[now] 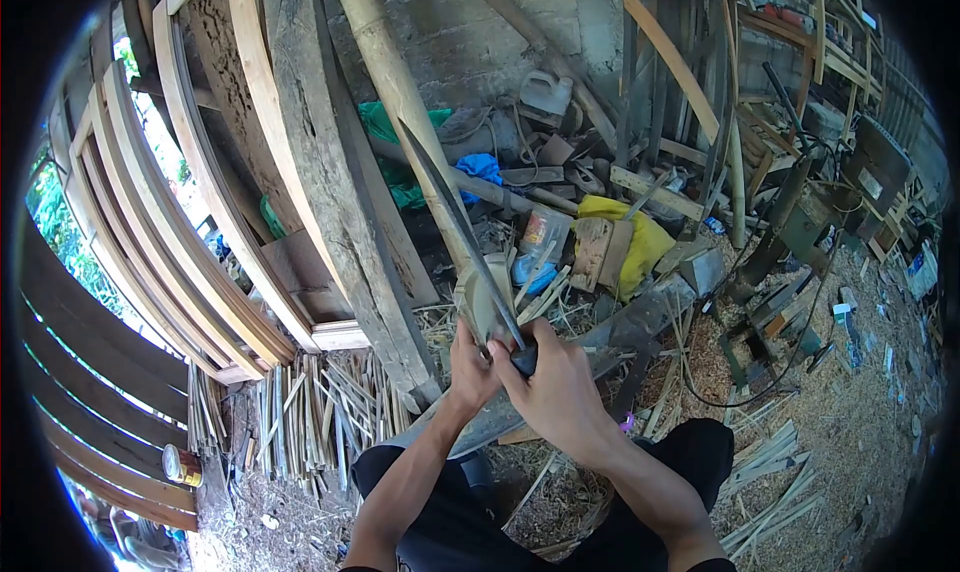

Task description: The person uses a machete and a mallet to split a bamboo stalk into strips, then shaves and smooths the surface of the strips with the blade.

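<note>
A long bamboo pole point(400, 82) slants down from the top of the head view to my hands. My left hand point(470, 377) is closed around its pale near end point(480, 297). In my right hand point(560, 387) is the dark handle of a machete point(458, 217), gripped with the fingers wrapped round it. The long, narrow blade points up and away to the left, overlapping the bamboo in this view. Both hands are close together, thumbs near each other at the base of the blade, above my knees.
Thin split strips point(310, 422) stand bundled at left, beside a weathered post point(340, 172) and leaning wooden frames point(180, 222). A yellow sack point(650, 247), wood block point(600, 252) and white jug point(546, 94) lie ahead. More strips point(775, 492) litter the shavings-covered floor at right.
</note>
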Tool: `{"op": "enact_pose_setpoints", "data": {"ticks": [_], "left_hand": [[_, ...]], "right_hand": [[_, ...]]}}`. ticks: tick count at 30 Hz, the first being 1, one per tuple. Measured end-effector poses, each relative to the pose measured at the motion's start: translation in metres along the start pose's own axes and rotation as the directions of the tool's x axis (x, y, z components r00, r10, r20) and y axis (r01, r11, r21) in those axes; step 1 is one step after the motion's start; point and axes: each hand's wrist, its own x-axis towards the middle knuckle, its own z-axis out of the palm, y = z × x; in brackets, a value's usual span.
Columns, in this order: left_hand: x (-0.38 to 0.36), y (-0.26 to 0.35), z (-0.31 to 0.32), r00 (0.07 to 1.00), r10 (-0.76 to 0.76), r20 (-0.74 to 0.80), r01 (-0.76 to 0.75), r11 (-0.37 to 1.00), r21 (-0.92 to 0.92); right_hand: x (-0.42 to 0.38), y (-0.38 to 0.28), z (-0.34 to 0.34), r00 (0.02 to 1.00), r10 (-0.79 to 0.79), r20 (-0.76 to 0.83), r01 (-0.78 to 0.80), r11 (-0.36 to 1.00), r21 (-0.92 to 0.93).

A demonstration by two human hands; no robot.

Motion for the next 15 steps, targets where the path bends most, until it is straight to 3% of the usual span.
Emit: {"op": "enact_pose_setpoints", "data": {"ticks": [4,5,6,7,9,10,14,15], "left_hand": [[-0.003,-0.014,-0.01,0.981,0.167,0.103,-0.175,0.982,0.069],[-0.003,-0.023,-0.017,0.974,0.021,0.224,0.015,0.987,-0.162],[-0.001,-0.023,-0.024,0.924,-0.089,0.371,0.23,0.906,-0.355],[0.0,-0.022,-0.034,0.925,-0.086,0.369,0.226,0.907,-0.355],[0.003,-0.001,-0.055,0.784,-0.245,0.571,0.417,0.888,-0.192],[-0.002,-0.018,-0.057,0.808,-0.179,0.561,0.42,0.843,-0.336],[0.003,-0.013,-0.056,0.85,-0.134,0.51,0.321,0.898,-0.3],[0.004,-0.009,-0.054,0.871,-0.087,0.483,0.2,0.962,-0.187]], "right_hand": [[0.004,-0.001,-0.01,0.999,0.033,0.023,-0.032,0.999,-0.005],[0.006,-0.001,-0.016,0.998,0.039,0.058,-0.041,0.999,0.032],[0.007,-0.001,-0.023,0.995,0.044,0.094,-0.051,0.996,0.069],[0.008,-0.003,-0.03,0.995,0.041,0.092,-0.048,0.997,0.068],[0.009,-0.006,-0.039,0.981,0.043,0.191,-0.061,0.994,0.09],[0.009,-0.005,-0.04,0.98,0.039,0.195,-0.058,0.994,0.093],[0.006,-0.004,-0.036,0.977,0.009,0.214,-0.033,0.993,0.111],[0.005,-0.005,-0.035,0.978,-0.006,0.207,-0.023,0.99,0.139]]}}
